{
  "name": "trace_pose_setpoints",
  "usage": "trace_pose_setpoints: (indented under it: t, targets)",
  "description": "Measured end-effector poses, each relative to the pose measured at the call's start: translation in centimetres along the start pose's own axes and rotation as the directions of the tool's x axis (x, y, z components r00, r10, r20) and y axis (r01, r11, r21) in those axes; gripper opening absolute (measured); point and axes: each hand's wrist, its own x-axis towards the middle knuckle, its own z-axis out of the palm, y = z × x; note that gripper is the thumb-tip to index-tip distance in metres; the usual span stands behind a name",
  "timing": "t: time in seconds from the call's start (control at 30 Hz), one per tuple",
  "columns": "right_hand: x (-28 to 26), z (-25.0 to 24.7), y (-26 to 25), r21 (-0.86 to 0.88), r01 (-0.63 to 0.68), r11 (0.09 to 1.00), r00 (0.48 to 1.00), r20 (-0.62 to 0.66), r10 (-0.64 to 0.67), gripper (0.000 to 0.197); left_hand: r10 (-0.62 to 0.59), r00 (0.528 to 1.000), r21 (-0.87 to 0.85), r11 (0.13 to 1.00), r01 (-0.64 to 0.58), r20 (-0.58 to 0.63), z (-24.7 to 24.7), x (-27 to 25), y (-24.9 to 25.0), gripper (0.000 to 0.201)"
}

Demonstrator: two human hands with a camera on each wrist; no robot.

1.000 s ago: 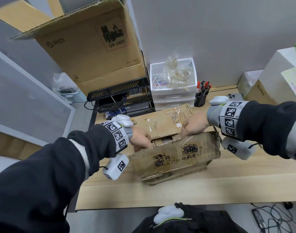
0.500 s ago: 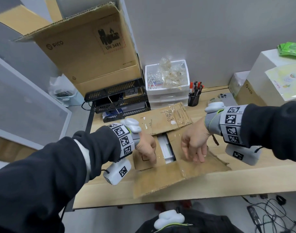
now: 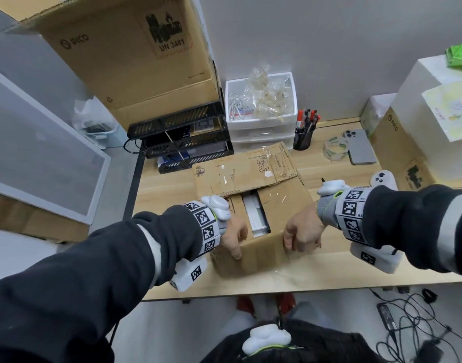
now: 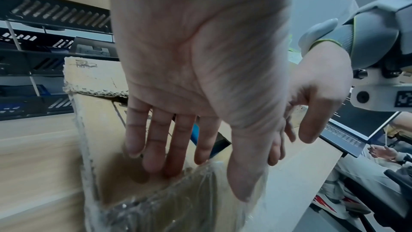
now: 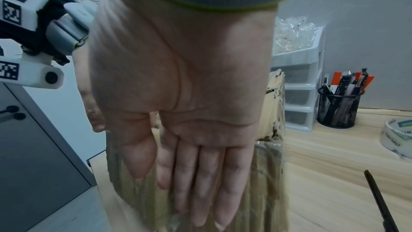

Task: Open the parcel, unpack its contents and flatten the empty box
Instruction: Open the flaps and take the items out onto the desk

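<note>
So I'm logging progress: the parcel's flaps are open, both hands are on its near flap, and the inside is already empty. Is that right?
Not quite. The parcel is open, and the left hand and right hand are on its near flap, but it is not empty: the head view shows a white item inside.

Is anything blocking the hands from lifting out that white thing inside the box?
Nothing visible does. The parcel's flaps are folded back, the white item lies exposed between the left hand and right hand.
</note>
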Motion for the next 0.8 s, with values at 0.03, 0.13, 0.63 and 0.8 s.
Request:
trace_pose_setpoints:
  t: [0.03, 0.13, 0.63, 0.8]
  targets:
    - [0.0, 0.0, -0.2, -0.013, -0.006, 1.0, 1.0, -0.009, 0.006, 0.037, -0.003, 1.0, 0.004, 1.0, 0.003, 0.009, 0.1, 0.1, 0.1, 0.054]
    - [0.0, -0.1, -0.3, -0.065, -0.013, 0.998, 1.0, -0.02, 0.012, 0.045, -0.005, 1.0, 0.003, 1.0, 0.005, 0.02, 0.0, 0.4, 0.4, 0.044]
    - [-0.6, -0.6, -1.1, 0.055, -0.056, 0.997, 0.997, 0.051, 0.053, 0.037, -0.032, 0.999, -0.123, 0.992, 0.032, 0.003, -0.8, 2.1, -0.4, 0.035]
    - [-0.6, -2.6, -1.7, 0.165, -0.05, 0.985, 0.999, 0.017, 0.048, 0.024, -0.065, 0.994, -0.112, 0.992, 0.056, -0.084, -1.5, 2.9, -1.2, 0.039]
